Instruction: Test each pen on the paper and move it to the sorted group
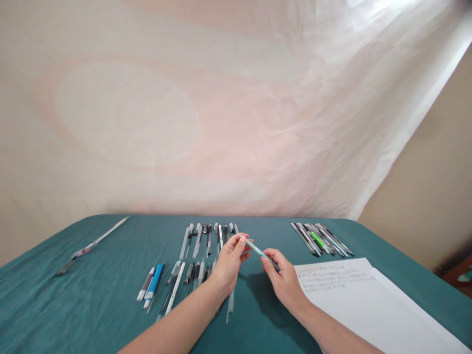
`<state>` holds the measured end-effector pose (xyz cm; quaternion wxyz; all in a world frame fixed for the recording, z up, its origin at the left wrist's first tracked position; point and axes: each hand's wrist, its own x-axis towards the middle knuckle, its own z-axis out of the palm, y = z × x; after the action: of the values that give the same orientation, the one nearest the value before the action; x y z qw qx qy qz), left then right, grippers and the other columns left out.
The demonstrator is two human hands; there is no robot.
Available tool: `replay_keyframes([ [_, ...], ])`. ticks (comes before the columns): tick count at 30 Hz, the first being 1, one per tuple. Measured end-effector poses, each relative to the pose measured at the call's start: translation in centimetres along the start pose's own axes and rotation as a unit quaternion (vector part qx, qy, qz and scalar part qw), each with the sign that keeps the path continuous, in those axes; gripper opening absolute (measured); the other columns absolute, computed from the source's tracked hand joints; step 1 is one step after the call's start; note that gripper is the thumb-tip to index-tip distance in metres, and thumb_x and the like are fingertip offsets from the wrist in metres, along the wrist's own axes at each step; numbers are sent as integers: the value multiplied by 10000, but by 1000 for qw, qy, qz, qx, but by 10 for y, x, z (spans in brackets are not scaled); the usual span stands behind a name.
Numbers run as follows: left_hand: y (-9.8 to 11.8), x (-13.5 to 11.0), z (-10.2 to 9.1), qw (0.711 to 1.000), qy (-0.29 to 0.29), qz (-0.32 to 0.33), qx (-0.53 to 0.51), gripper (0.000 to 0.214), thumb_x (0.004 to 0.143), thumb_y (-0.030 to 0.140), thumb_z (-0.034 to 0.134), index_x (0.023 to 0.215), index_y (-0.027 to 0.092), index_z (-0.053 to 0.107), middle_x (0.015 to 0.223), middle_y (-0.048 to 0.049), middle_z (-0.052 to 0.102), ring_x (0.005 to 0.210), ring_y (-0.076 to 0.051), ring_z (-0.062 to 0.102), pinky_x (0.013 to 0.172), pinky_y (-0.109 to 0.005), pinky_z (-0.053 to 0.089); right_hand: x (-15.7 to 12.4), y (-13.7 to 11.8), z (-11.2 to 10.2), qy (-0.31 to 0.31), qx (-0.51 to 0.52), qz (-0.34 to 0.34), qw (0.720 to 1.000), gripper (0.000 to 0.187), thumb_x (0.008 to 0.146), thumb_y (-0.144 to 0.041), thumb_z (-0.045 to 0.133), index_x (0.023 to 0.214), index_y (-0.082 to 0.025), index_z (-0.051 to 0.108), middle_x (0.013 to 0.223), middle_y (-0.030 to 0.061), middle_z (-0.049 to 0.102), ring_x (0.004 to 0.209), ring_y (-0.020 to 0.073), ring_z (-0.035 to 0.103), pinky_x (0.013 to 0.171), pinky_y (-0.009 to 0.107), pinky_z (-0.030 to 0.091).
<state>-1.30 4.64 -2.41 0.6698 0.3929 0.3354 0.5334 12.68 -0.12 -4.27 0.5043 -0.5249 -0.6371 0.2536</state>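
Observation:
Both my hands hold one light teal pen [256,249] above the teal tablecloth [110,314]. My left hand [229,263] pinches its upper end between fingers and thumb. My right hand [282,278] pinches the lower end. The pen slants from upper left to lower right. Under and behind my left hand lie several pens in rows [206,238], more of them near my wrist [184,280].
A blue pen [155,282] and a white one lie at the left of the rows. Another group of dark pens with a green one [320,240] lies at the back right. A written sheet of paper [368,305] lies at the right. Two long pens [92,244] lie far left.

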Motion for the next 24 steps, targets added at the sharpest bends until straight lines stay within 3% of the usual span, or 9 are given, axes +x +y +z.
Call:
replay_keyframes([
  [7,3,-4,1,999,-35,6,-17,220,769,363,571,902,190,554,935,-47,609,815,-128,549,688,-225,415,1,4,0,3,11,11,1000,249,852,-398,431,873,-179,547,669,-6,532,614,138,493,556,225,377],
  [17,4,-1,2,999,31,-8,-28,369,700,418,633,961,156,622,940,-101,652,796,-157,587,725,-270,436,0,-2,1,12,12,-7,1000,229,844,-378,454,840,-173,554,705,2,564,656,141,518,613,230,395],
  [24,7,0,-1,1000,-1,1,-31,303,714,387,629,905,152,639,932,-87,657,834,-155,572,711,-245,421,-1,-2,-1,12,5,-6,1000,233,846,-377,451,860,-172,561,692,-4,560,641,135,518,593,225,394],
])
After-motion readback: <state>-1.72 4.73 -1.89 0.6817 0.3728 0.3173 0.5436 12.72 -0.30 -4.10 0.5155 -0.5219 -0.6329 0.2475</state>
